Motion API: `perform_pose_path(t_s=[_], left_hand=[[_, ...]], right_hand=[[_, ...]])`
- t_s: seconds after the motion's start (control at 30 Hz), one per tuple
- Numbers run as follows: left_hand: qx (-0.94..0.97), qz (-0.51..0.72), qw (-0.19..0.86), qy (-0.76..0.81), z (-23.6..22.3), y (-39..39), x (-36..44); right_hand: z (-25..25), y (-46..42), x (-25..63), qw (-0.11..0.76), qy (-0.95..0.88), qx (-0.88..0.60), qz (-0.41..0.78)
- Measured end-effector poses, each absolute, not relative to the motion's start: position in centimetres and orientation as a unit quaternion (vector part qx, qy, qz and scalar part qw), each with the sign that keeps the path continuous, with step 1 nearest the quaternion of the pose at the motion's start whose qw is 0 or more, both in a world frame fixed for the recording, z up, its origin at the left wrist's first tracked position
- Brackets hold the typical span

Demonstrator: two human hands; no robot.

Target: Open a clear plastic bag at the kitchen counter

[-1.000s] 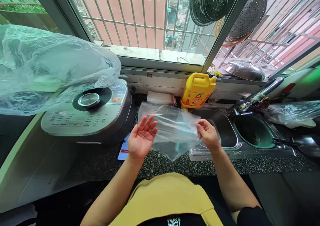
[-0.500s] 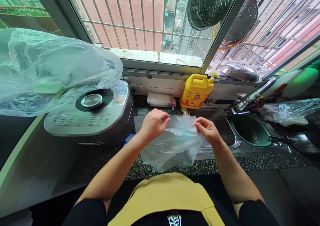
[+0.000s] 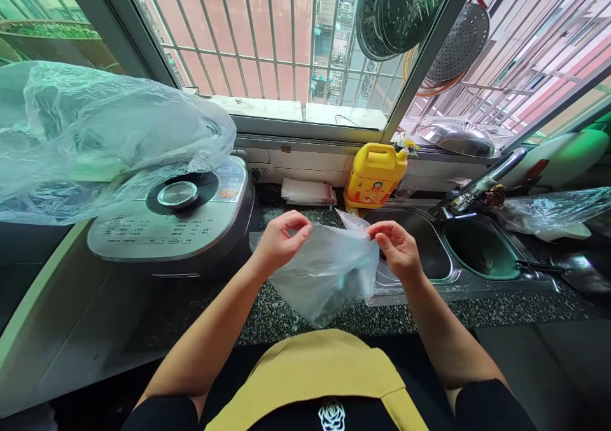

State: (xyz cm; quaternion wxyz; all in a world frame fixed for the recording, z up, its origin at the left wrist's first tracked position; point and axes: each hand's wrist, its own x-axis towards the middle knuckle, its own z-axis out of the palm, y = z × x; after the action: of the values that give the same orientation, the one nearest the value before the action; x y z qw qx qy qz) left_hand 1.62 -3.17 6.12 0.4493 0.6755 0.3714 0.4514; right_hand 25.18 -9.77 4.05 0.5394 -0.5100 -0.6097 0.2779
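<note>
Both the left hand (image 3: 281, 240) and right hand (image 3: 396, 247) pinch a clear plastic bag (image 3: 327, 272) above the desk (image 3: 286, 316), with the rice cooker (image 3: 181, 218) left and the sink (image 3: 429, 253) and yellow bottle (image 3: 375, 176) behind.

Bright daylight is admitted through the window (image 3: 286, 42). Strong barrel distortion is noted at the edges. Focus is sharp; lower corners are shadowed.

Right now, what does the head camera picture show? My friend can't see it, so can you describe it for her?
Two bare hands, the left hand and right hand, pinch the top edge of a clear, crinkly plastic bag above a speckled dark stone counter. A silver electric cooker sits to the left, and a yellow plastic jug stands by the steel sink under a barred window.
</note>
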Motion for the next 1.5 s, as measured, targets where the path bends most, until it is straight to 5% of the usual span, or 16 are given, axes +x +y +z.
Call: perform_pose_path(t_s=[0.23,0.43,0.73,1.03,1.2,1.27,1.4,1.5], left_hand=[[0.630,0.459,0.532,0.331,5.0,-3.7,1.1],[0.643,0.432,0.549,0.314,5.5,-3.7,0.8],[0.654,0.430,0.507,0.361,5.6,-2.7,-1.9],[0.690,0.400,0.528,0.293,7.2,-2.6,0.8],[0.647,0.393,0.629,0.174,7.8,-3.0,0.1],[0.618,0.439,0.629,0.172,8.0,-3.1,-0.5],[0.581,0.508,0.598,0.216,8.4,-3.4,-1.3],[0.562,0.537,0.583,0.235,8.6,-3.6,-1.5]], right_hand=[[3.8,-6.9,25.8,0.558,-0.571,-0.514,0.313],[5.6,-3.8,26.8,0.385,-0.621,-0.483,0.483],[7.8,-6.5,28.0,0.610,-0.533,-0.522,0.266],[9.6,-8.7,27.4,0.590,-0.596,-0.509,0.195],[10.8,-7.9,30.6,0.543,-0.637,-0.466,0.287],[9.2,-6.8,32.9,0.542,-0.616,-0.452,0.350],[0.3,-7.0,34.2,0.686,-0.362,-0.449,0.443],[-8.1,-10.9,30.0,0.670,-0.183,-0.436,0.572]])
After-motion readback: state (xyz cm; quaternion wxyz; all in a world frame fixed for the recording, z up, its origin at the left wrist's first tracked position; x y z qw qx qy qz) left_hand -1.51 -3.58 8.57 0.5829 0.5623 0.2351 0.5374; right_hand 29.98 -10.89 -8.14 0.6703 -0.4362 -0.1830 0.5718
